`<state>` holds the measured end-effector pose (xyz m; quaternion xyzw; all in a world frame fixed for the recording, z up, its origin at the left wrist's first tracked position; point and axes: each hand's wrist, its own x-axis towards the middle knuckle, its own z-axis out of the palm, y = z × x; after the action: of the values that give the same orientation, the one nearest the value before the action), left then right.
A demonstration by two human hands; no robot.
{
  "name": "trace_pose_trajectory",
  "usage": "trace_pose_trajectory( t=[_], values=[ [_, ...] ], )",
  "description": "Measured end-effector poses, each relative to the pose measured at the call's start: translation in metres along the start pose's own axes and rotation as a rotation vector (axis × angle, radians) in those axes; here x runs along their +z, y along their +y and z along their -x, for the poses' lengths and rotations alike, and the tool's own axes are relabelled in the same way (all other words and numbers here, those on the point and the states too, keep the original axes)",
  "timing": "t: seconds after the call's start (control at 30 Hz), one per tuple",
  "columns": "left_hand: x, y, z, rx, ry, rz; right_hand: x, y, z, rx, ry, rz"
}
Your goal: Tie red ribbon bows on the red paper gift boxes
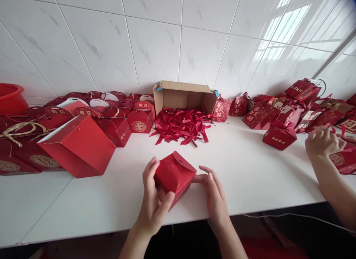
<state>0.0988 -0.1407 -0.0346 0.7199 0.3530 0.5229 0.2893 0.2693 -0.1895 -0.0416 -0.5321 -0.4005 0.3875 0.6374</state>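
A small red gift box with rounded top flaps is tilted over the white table's front part. My left hand grips its left side, with the thumb on the near face and fingers behind. On the box's right side, my right hand has its fingers apart, a fingertip touching or very close to the box edge. Beyond the box lies a heap of red ribbons, spilling from an open cardboard box against the wall.
Many red boxes crowd the table's left side, with a larger red box in front and a red basin behind. Ribboned boxes stand at right, where another person's hands handle one. White table has its edge near me.
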Motion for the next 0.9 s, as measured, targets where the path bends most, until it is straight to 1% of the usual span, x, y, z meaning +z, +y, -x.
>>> trace_pose_trajectory(
  t=[0.07,0.1,0.13,0.2,0.23,0.27,0.3,0.37,0.43,0.5,0.57,0.63,0.67,0.73,0.83,0.9],
  values=[
    [0.0,0.0,-0.001,-0.1,0.1,0.006,-0.001,0.002,0.0,0.032,0.066,0.005],
    [0.0,0.0,-0.001,-0.126,0.144,0.009,0.0,0.002,0.0,0.045,0.058,0.03],
    [0.0,0.0,-0.002,-0.13,0.154,0.015,0.001,0.002,0.002,0.053,0.021,0.064],
    [0.001,-0.001,-0.003,-0.084,0.106,0.008,0.003,-0.003,0.004,0.041,-0.092,0.145],
    [0.002,-0.003,-0.003,-0.049,0.093,-0.041,0.005,-0.008,0.004,0.005,-0.141,0.197],
    [0.003,-0.005,-0.004,-0.029,0.107,-0.127,0.007,-0.014,0.0,-0.055,-0.168,0.259],
    [0.004,-0.007,-0.005,-0.033,0.146,-0.231,0.009,-0.02,-0.007,-0.138,-0.172,0.33],
    [0.005,-0.013,-0.006,-0.099,0.25,-0.385,0.013,-0.035,-0.034,-0.337,-0.113,0.501],
    [0.005,-0.017,-0.007,-0.183,0.306,-0.414,0.021,-0.048,-0.076,-0.459,-0.022,0.732],
    [0.006,-0.018,-0.008,-0.199,0.317,-0.412,0.031,-0.053,-0.125,-0.466,0.025,1.076],
    [0.007,-0.018,-0.009,-0.2,0.289,-0.434,0.042,-0.051,-0.171,-0.458,0.006,1.141],
    [0.008,-0.018,-0.01,-0.221,0.242,-0.455,0.05,-0.043,-0.207,-0.423,0.002,1.163],
    [0.009,-0.017,-0.011,-0.232,0.229,-0.463,0.053,-0.038,-0.22,-0.4,0.006,1.164],
    [0.01,-0.017,-0.011,-0.234,0.228,-0.48,0.053,-0.03,-0.235,-0.366,0.016,1.146],
    [0.011,-0.017,-0.009,-0.226,0.234,-0.49,0.047,-0.025,-0.243,-0.345,0.04,1.062],
    [0.011,-0.017,-0.008,-0.227,0.226,-0.486,0.043,-0.029,-0.242,-0.344,0.066,0.969]
  ],
)
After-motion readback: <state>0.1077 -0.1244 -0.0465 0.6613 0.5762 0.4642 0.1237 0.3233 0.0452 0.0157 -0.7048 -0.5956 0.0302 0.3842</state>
